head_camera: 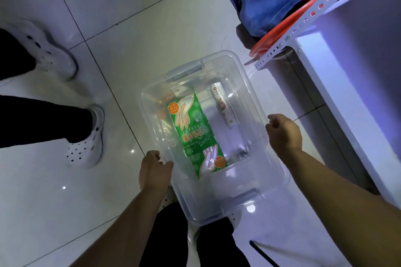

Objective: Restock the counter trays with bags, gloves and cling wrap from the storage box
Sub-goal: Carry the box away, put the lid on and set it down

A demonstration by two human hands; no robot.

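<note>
So, working near to far: my left hand [155, 169] is curled round the left rim of the clear plastic storage box [271, 180] and my right hand [284, 132] is curled on the right rim, so I've got it by both long sides, above the glossy white tiled floor [130, 39] just in front of my legs. Progress-wise I'd say this is barely started. The lid looks to be on and the stock is inside; no counter trays in sight. The box's long axis runs near to far, far end leaning a bit left. Inside, the flat green pack of disposable gloves [195, 134] lies along that same line, and the slim white cling wrap roll [223, 106] sits to its right, further back, roughly parallel. Something orange [165, 97] is at the far left corner, maybe bags, can't tell. Someone's white perforated clogs [86, 143] stand off to the left, and a white slotted-metal shelf [303, 21] is far right.
</note>
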